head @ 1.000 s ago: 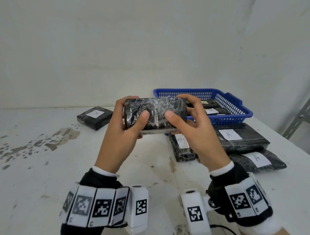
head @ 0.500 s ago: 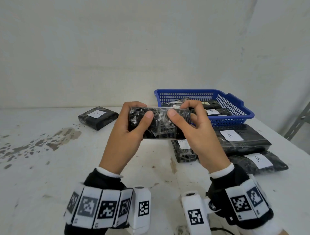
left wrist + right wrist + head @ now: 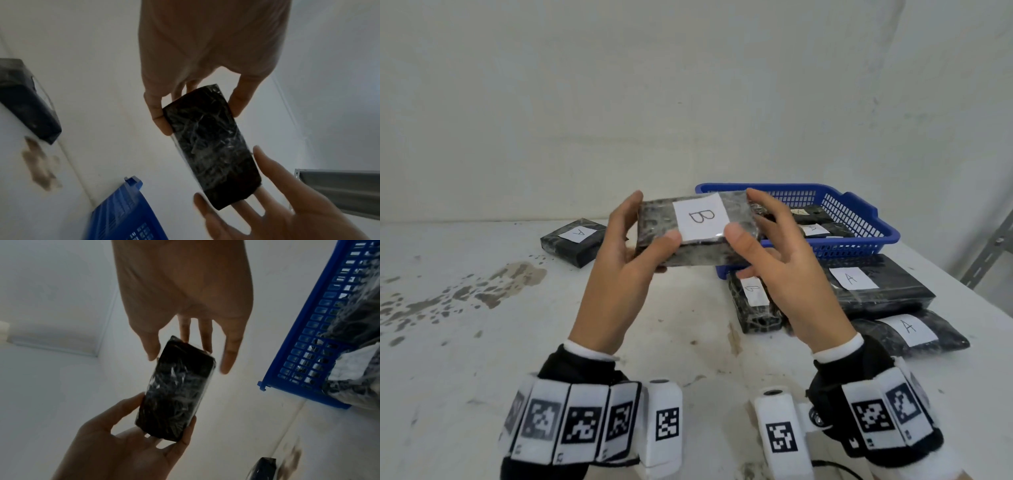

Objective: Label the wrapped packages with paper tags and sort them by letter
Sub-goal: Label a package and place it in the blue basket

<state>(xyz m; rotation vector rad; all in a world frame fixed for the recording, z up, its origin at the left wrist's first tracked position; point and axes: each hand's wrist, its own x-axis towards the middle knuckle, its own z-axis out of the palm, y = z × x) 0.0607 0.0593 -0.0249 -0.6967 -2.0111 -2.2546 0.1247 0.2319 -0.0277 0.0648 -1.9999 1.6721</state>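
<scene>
Both hands hold a black wrapped package above the table, its white paper tag marked B facing up. My left hand grips its left end, thumb on top and fingers behind. At the other end my right hand pinches it, thumb on the tag's corner. The left wrist view shows the package's bare underside between my left hand and the right hand. The same package appears in the right wrist view below my right hand.
One A-tagged package lies at the back left. A B-tagged package and two A-tagged ones lie at the right. The blue basket holds several tagged packages. A metal shelf post stands far right.
The package has been turned over in both hands: its bare wrapped side faced me before, and now the B tag faces up.
</scene>
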